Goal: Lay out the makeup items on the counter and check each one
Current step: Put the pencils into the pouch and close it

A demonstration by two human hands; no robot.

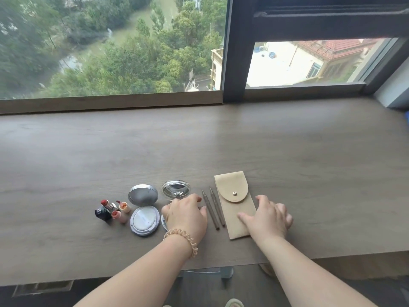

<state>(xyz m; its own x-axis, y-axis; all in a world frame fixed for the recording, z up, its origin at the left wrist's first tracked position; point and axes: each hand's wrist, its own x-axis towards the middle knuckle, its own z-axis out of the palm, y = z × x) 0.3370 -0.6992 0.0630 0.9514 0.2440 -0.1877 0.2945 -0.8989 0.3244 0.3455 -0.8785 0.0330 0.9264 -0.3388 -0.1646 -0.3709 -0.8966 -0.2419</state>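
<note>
Head view, looking down at a wide wood-grain table under a window.

- Tan pouch: the largest item, lying flat near the front edge, flap snapped shut. Looks soft, light and limp. It would fold if lifted by one corner, so take it across the middle or slide it.
- Right hand: palm down on the pouch's right edge, fingers spread and straight. Grip apart, clamped on nothing, only pressing.
- Left hand: just left of the pencils, fingers curled down over a round base. Cannot tell whether the grip is clamped on it or only resting. Coiled hair tie on the wrist.
- Cushion compact: open, grey lid tipped back, white puff showing. Stiff shell, hinge likely the weak point. Hold it by the rim of the base, not the lid.
- Clear compact: open, glassy lid standing behind the left hand. Probably slick and fragile, best lifted from both sides.
- Two pencils: thin, side by side, between the left hand and the pouch. Light and liable to roll. Pinch them mid-shaft.
- Lipsticks: small cluster at far left, uncapped, colour exposed. Handle them by the barrels only.

Judgement: all items are laid out, and the checking appears to be in progress.
</note>
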